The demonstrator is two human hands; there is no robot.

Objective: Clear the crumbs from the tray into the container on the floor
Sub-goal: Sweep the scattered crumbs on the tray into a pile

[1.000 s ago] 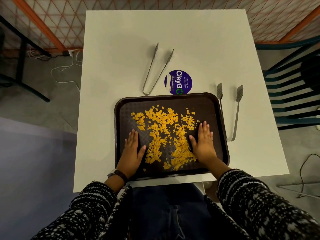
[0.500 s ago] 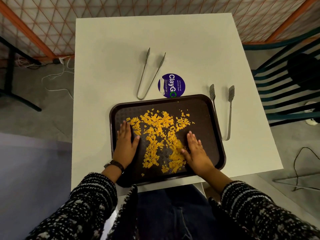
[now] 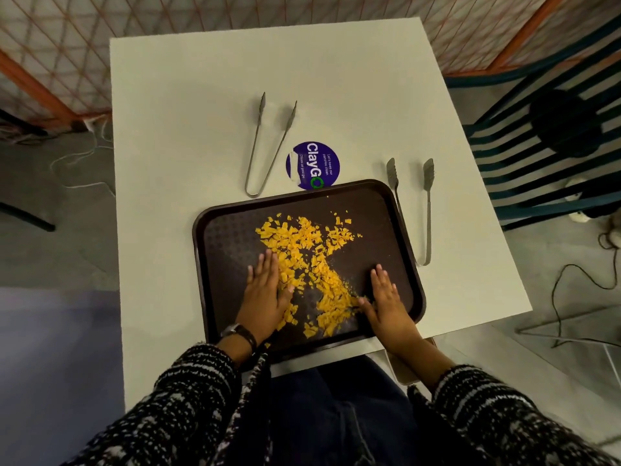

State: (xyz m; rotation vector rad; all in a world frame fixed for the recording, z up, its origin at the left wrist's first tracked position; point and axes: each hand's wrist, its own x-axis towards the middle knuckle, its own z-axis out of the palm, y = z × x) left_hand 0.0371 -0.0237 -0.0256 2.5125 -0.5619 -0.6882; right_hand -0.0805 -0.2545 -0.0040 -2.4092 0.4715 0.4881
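White square table (image 3: 208, 105) fills most of the view, seen from above by a seated person. Orange-framed mesh fence behind it; dark teal slatted chair (image 3: 551, 136) off the right side.

Dark brown tray (image 3: 232, 230) sits at the near edge of the table, slightly rotated, its near rim overhanging the table edge toward the person's lap. Its far rim covers the lower edge of a round purple "ClayGo" sticker (image 3: 313, 164).

Sleeves: black-and-white knit on both forearms. Watch (image 3: 239, 332) on the left wrist.

Left hand (image 3: 263, 295) lies flat, palm down, on the tray floor at its near-left part, fingers extended and held together, thumb toward the crumbs. It grasps nothing; the inner edge of the hand touches the crumb pile.

Right hand (image 3: 386, 302) is likewise flat, palm down, at the near-right part of the tray, fingers straight and close together, thumb side against the crumbs. It holds nothing.

Orange-yellow crumbs (image 3: 309, 260) are on the tray, all between the two hands and beyond them: a broad patch toward the centre-far area, narrowing into a band running to the near rim. A few stray pieces lie near the far rim.

Plain metal tongs (image 3: 268, 146) rest on the table beyond the tray's far-left corner, tips pointing away. Scalloped-tip tongs (image 3: 426, 210) lie just beside the tray's right rim.

A tan object (image 3: 403, 368) is partly visible below the table edge beside the right forearm; cannot tell what it is.
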